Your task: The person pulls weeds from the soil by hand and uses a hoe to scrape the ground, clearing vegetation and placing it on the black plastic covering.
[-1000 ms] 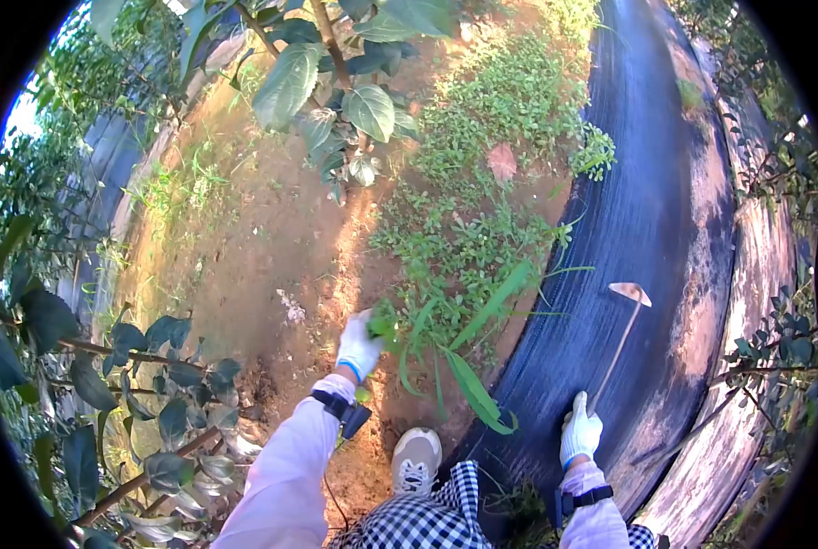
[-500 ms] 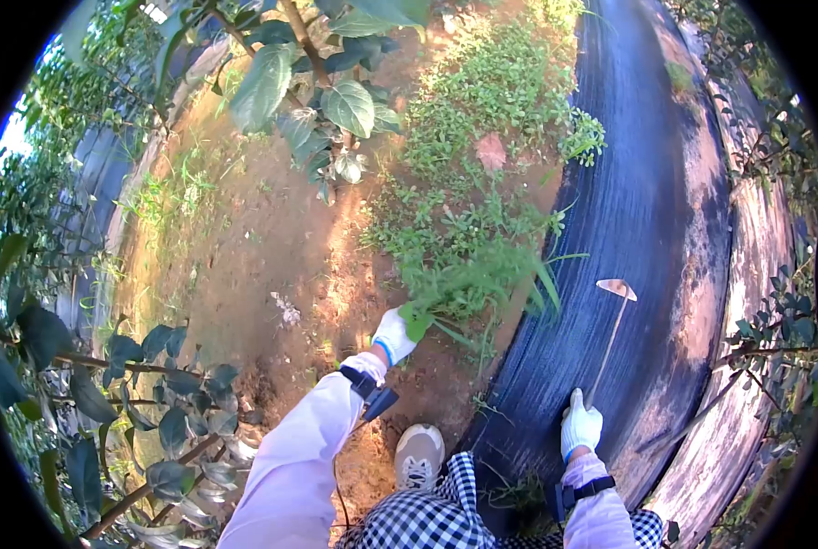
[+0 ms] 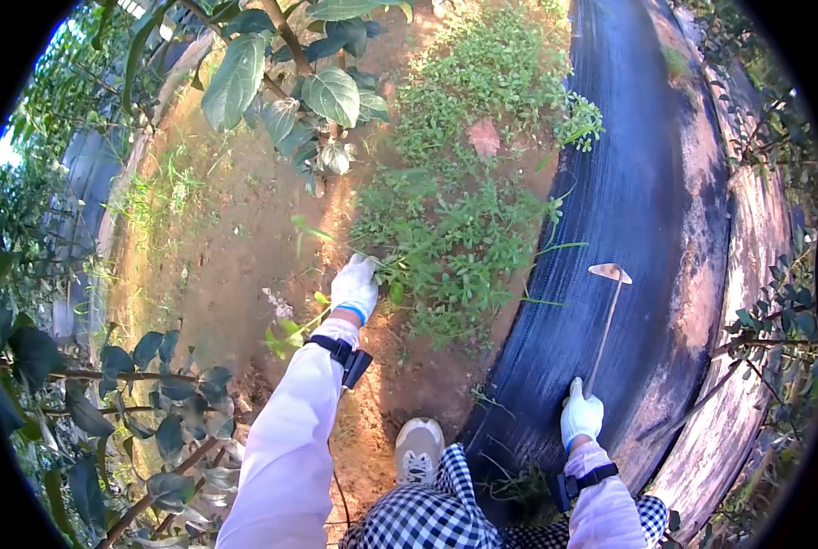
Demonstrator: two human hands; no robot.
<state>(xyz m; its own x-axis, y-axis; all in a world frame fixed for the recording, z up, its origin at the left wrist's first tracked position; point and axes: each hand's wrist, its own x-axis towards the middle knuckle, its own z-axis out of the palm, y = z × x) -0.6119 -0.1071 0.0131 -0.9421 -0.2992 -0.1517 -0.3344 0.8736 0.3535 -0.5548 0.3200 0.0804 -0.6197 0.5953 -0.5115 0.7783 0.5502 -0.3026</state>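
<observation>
My left hand [image 3: 355, 288], in a white glove with a blue cuff edge, is closed at the left border of the low green weeds [image 3: 464, 229]. A pulled weed [image 3: 292, 335] with leafy stems pokes out of its lower left side, and more leaves show by the fingertips. My right hand [image 3: 581, 416], gloved too, is wrapped round the handle of a small hoe [image 3: 610, 273]. The hoe's pale blade points away from me, over the black plastic sheet [image 3: 555, 320]. The handle's lower end is hidden by the glove.
A leafy branch [image 3: 331, 96] hangs in front at the top. More branches [image 3: 166, 375] reach in at the lower left. Bare soil [image 3: 226, 247] lies left of the weeds, a log-like pale strip [image 3: 747, 302] at the right. My shoe [image 3: 419, 448] stands below.
My left hand has moved left and forward with the weed, whose stems now stick out on its left. My right hand and the hoe have shifted only slightly.
</observation>
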